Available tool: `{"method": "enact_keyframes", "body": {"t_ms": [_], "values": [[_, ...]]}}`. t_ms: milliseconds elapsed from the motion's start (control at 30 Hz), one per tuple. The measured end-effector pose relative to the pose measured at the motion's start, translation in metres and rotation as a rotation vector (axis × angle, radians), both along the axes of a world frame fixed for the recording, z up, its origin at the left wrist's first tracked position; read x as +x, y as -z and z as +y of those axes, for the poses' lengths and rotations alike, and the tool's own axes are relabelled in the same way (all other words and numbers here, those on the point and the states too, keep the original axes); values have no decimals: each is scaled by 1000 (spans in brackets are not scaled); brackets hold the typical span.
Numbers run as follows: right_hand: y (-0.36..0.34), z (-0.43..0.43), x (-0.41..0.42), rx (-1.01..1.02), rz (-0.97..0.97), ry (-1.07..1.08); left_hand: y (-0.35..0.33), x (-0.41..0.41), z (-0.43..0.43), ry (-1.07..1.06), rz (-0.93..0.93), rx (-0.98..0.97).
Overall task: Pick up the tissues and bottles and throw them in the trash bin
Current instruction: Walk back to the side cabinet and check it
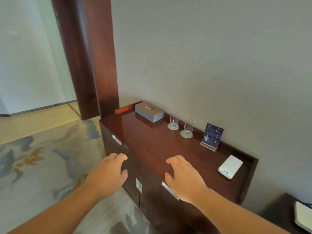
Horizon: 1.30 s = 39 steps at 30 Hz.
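A grey tissue box [149,111] with a tissue showing in its slot stands at the far left end of a dark wooden cabinet [152,146]. My left hand [109,174] hovers in front of the cabinet's front edge, fingers loosely bent, holding nothing. My right hand [184,178] hangs over the cabinet top near its front edge, fingers relaxed and empty. No loose tissues, bottles or trash bin are in view.
Two empty glasses [174,121] [187,130] on coasters stand by the wall, then a blue card in a clear stand [211,136] and a white power bank [230,166]. A dark door frame [94,65] rises at left. Patterned carpet [42,157] covers the floor.
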State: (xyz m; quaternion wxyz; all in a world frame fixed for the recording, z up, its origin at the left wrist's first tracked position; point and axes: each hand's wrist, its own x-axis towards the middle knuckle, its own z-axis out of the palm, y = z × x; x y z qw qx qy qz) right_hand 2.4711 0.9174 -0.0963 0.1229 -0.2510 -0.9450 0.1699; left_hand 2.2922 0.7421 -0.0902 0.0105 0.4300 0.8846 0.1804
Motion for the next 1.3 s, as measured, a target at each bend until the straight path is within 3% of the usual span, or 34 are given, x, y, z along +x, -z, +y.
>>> {"method": "enact_keyframes", "body": {"t_ms": [367, 833, 1067, 1300], "values": [[35, 199, -97, -134, -20, 261, 19, -125, 223, 188, 11, -78], [92, 328, -172, -377, -65, 823, 99, -245, 440, 420, -332, -180], [122, 369, -215, -541, 127, 1079, 135, -290, 522, 468, -598, -109], [148, 391, -238, -684, 405, 1121, 160, -297, 563, 561, -858, -35]]}}
